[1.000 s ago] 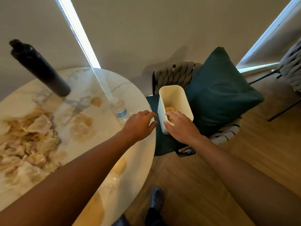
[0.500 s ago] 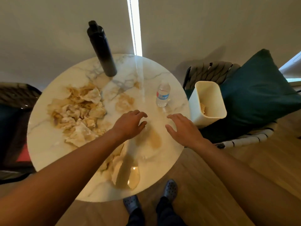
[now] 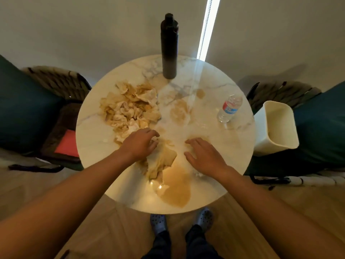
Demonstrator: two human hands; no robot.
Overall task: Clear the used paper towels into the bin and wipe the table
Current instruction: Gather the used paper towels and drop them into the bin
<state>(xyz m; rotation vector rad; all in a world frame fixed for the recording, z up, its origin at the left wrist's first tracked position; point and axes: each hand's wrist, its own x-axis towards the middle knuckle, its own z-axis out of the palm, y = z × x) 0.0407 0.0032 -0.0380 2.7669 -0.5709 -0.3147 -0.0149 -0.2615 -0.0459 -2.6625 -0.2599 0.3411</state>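
Observation:
A heap of crumpled, brown-stained paper towels (image 3: pixel 128 107) lies on the left half of the round marble table (image 3: pixel 220 146). Another soaked towel (image 3: pixel 162 161) lies near the front, beside a brown puddle (image 3: pixel 177 187). My left hand (image 3: pixel 139 144) hovers with loosely curled fingers at the near edge of the heap and over the soaked towel, holding nothing. My right hand (image 3: pixel 203 156) is spread flat just above the wet tabletop to the right of that towel. The white bin (image 3: pixel 276 128) stands on a chair past the table's right edge.
A tall black bottle (image 3: pixel 169 47) stands at the table's back edge. A clear water bottle (image 3: pixel 229 109) stands at the right, near the bin. Brown stains (image 3: pixel 179 111) mark the middle. Chairs with dark green cushions (image 3: pixel 24 109) flank the table. My feet show below.
Both hands left the bin on the right and came back over the table. The view swung left to centre the table; my left hand now reaches the towels.

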